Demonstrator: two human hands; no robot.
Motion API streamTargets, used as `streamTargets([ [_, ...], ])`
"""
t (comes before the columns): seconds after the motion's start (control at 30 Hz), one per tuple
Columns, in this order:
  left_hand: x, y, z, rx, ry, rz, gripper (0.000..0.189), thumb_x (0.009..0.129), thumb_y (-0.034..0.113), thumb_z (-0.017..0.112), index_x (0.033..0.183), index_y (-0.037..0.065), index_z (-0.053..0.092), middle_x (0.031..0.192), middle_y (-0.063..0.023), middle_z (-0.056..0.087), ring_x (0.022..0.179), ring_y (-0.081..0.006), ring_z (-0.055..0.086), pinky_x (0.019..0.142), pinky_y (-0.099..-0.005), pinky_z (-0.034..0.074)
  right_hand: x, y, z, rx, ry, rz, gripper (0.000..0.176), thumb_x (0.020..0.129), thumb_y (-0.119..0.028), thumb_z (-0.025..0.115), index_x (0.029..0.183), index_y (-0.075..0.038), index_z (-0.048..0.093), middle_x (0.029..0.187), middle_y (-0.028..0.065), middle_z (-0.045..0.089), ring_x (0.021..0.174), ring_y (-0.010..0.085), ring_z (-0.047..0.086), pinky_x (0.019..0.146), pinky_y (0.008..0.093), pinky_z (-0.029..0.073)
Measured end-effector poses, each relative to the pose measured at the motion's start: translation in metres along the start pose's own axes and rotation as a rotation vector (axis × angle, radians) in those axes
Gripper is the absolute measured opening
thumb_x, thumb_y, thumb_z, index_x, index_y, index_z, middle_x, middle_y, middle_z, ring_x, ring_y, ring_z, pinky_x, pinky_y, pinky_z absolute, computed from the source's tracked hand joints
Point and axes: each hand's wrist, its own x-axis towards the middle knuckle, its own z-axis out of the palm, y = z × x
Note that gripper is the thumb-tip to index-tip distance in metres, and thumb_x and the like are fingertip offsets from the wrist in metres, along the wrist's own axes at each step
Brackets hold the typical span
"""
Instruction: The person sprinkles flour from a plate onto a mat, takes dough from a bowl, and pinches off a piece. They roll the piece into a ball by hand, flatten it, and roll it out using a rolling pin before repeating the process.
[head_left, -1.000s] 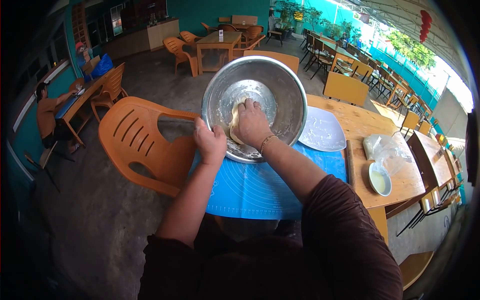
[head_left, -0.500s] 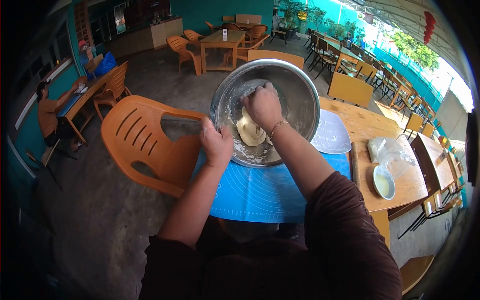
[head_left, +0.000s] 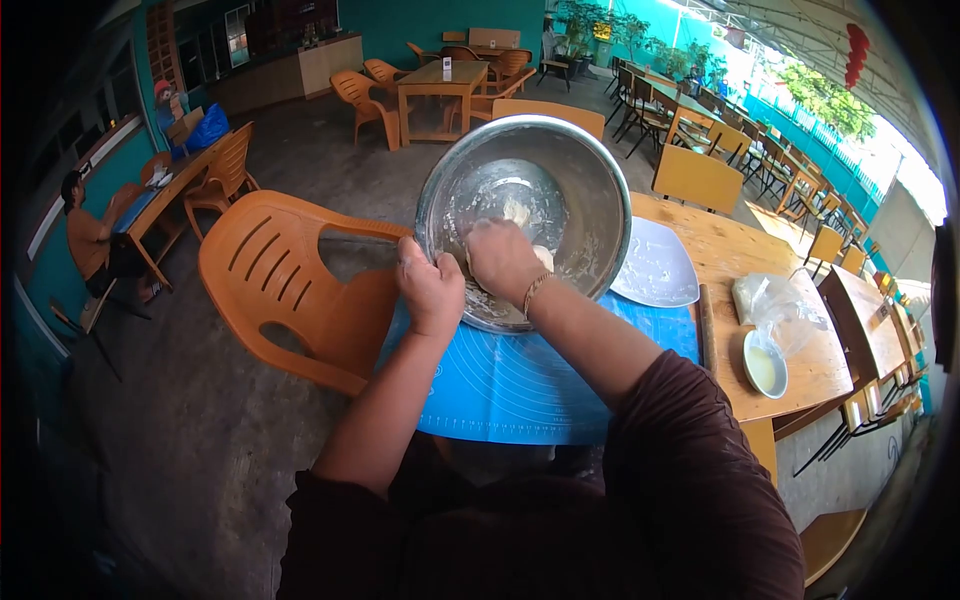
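A large steel bowl point(head_left: 585, 190) dusted with flour stands tilted on a blue silicone mat point(head_left: 520, 385). My left hand point(head_left: 430, 290) grips the bowl's near left rim. Inside the bowl, my right hand point(head_left: 503, 260) presses down on a pale lump of dough point(head_left: 541, 257) near the bottom; the hand hides most of it. A small smear of dough point(head_left: 516, 211) sticks to the bowl's inner wall above my hand.
A floured white plate point(head_left: 655, 268) lies right of the bowl on the wooden table point(head_left: 745, 250). Beside it are a rolling pin point(head_left: 706, 325), a small white bowl of liquid point(head_left: 763, 367) and a plastic bag point(head_left: 775, 300). An orange plastic chair point(head_left: 280, 285) stands left. A person point(head_left: 85, 235) sits at a far table.
My right hand has pulled back from the bowl's far wall to its near bottom, pushing the dough down. The left hand stays on the rim.
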Motion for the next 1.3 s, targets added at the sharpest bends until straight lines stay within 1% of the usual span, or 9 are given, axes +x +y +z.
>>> streamTargets([
  [0.13,0.003,-0.006,0.001,0.049,0.03,0.014,0.016,0.076,0.001,0.051,0.088,-0.007,0.043,0.079,-0.0299,0.056,0.075,-0.049,0.056,0.068,-0.049,0.046,-0.018,-0.001,-0.032,0.094,-0.198,0.06,0.021,0.079,-0.01,0.057,0.086,0.004,0.07,0.092,0.0211,0.066,0.091,0.036,0.066,0.085,0.0422,0.052],
  [0.3,0.006,-0.001,-0.001,0.009,-0.031,-0.086,0.02,0.078,0.004,0.056,0.094,-0.006,0.048,0.086,-0.0276,0.061,0.082,-0.0439,0.061,0.076,-0.0466,0.047,-0.005,0.052,-0.055,0.153,0.001,0.408,0.023,0.081,-0.014,0.061,0.089,0.006,0.068,0.101,0.027,0.062,0.092,0.0382,0.065,0.085,0.0434,0.052],
  [0.43,0.005,-0.002,-0.005,-0.021,-0.06,-0.04,0.021,0.078,0.002,0.055,0.096,-0.006,0.048,0.087,-0.0269,0.061,0.082,-0.0425,0.062,0.076,-0.0444,0.048,0.012,0.061,-0.018,0.148,-0.019,0.485,0.024,0.085,-0.013,0.056,0.091,0.006,0.069,0.101,0.0284,0.063,0.094,0.0404,0.064,0.086,0.0445,0.051],
  [0.7,0.002,-0.007,0.001,-0.21,-0.094,0.084,0.015,0.076,-0.002,0.051,0.089,-0.005,0.043,0.08,-0.0275,0.057,0.073,-0.0455,0.059,0.066,-0.0469,0.047,0.017,0.043,-0.004,0.249,0.042,0.495,0.023,0.084,-0.011,0.052,0.085,0.003,0.071,0.092,0.0245,0.068,0.09,0.0384,0.066,0.084,0.044,0.052],
  [1.03,0.006,0.004,-0.001,-0.016,-0.021,0.033,0.015,0.077,-0.001,0.05,0.089,-0.006,0.044,0.079,-0.0294,0.056,0.075,-0.0476,0.057,0.068,-0.0475,0.046,-0.013,0.016,-0.052,0.159,-0.28,0.313,0.02,0.08,-0.012,0.057,0.087,0.001,0.07,0.091,0.023,0.068,0.089,0.0366,0.068,0.081,0.0425,0.054],
  [1.13,0.005,0.003,-0.004,-0.035,-0.047,0.017,0.015,0.077,-0.001,0.05,0.089,-0.007,0.043,0.081,-0.0302,0.056,0.075,-0.0479,0.057,0.068,-0.0483,0.046,-0.007,0.042,-0.065,0.136,-0.214,0.337,0.025,0.082,-0.019,0.06,0.089,0.002,0.071,0.093,0.0233,0.068,0.089,0.0374,0.067,0.082,0.0429,0.054],
  [1.2,0.005,0.004,-0.005,-0.05,-0.058,0.003,0.015,0.078,-0.001,0.051,0.089,-0.007,0.043,0.081,-0.0302,0.056,0.075,-0.0473,0.058,0.068,-0.0483,0.046,0.005,0.062,-0.067,0.188,-0.332,0.489,0.033,0.083,-0.028,0.063,0.094,0.002,0.071,0.099,0.0241,0.068,0.089,0.0378,0.067,0.08,0.0427,0.054],
  [1.23,0.005,0.004,-0.004,-0.05,-0.054,0.005,0.015,0.078,-0.001,0.051,0.089,-0.007,0.043,0.081,-0.0302,0.056,0.075,-0.0473,0.058,0.068,-0.0483,0.046,0.01,0.066,-0.061,0.186,-0.417,0.519,0.051,0.087,-0.044,0.056,0.099,0.003,0.07,0.109,0.0252,0.065,0.101,0.037,0.064,0.088,0.0446,0.05],
  [1.3,0.004,0.003,-0.002,-0.046,-0.035,0.0,0.015,0.078,0.0,0.051,0.088,-0.007,0.043,0.081,-0.0296,0.056,0.075,-0.0467,0.058,0.067,-0.048,0.046,0.002,0.057,-0.052,0.244,-0.491,0.521,0.061,0.087,-0.053,0.05,0.106,0.002,0.068,0.113,0.0247,0.064,0.107,0.037,0.062,0.092,0.0448,0.047],
])
